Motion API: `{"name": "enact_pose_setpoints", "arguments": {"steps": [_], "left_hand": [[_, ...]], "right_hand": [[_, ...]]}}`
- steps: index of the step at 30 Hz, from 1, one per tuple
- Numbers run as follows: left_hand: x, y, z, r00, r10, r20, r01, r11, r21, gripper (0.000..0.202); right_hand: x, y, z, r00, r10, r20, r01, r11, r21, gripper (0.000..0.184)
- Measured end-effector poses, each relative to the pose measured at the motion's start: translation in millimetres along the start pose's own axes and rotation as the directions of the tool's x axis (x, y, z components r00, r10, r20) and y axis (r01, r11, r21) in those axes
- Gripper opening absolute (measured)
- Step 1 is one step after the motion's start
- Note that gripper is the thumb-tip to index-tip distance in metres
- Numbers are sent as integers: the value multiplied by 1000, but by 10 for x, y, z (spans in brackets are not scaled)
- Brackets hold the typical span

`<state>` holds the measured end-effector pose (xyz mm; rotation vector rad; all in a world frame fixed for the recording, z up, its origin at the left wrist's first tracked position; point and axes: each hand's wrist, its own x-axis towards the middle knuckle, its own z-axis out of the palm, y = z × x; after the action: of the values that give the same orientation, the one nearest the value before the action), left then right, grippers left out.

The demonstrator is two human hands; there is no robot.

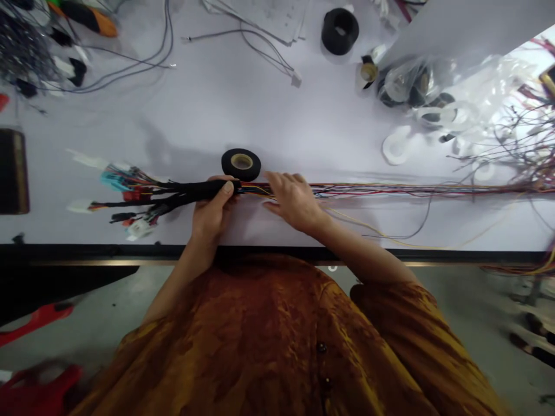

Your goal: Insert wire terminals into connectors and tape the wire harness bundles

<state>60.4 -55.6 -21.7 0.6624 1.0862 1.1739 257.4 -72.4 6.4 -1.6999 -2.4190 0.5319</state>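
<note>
My left hand [211, 215] grips the black-taped trunk of a wiring harness [197, 188], its thumb pressed on top near the end of the taping. Several taped branches spread left from there to blue, red, white and black connectors [113, 180]. A roll of black tape [241, 164] lies just beyond the left fingers. To the right, the trunk runs on as loose coloured wires [368, 189]. Over these wires is my right hand [295, 201], fingers stretched and thumb apart; whether it touches them is hard to tell.
Farther back on the table [208, 110] are loose grey cables [260, 49], papers [277, 17] and another black tape roll [340, 30]. Wires and a dark phone-like object [13, 171] lie left. Plastic bags [468, 92] and tangled wires [529, 144] crowd the right. The table's dark edge runs before me.
</note>
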Motion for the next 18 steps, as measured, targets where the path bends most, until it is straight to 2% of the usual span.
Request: {"name": "enact_pose_setpoints", "arguments": {"steps": [4,8,10,12,15,18], "left_hand": [[38,-58,28,999,-21,-46,17,996,-83,17],[36,-39,79,988,-88,-127,72,990,-123,15],[24,-19,102,981,-118,-155,98,986,-135,12],[18,-5,118,978,-136,-157,112,982,-151,10],[23,1,131,978,-135,-158,108,980,-167,10],[28,0,143,976,-130,-177,100,981,-167,10]], "right_hand": [[-304,418,-88,986,167,24,-166,986,-19,40],[-502,664,-134,985,164,54,-164,986,2,36],[-575,731,-141,991,135,-3,-135,991,-17,40],[-658,780,-151,985,130,-118,-135,990,-38,45],[-790,826,-169,943,118,-310,-141,989,-52,35],[-870,852,-158,940,88,-330,-123,989,-87,24]]}}
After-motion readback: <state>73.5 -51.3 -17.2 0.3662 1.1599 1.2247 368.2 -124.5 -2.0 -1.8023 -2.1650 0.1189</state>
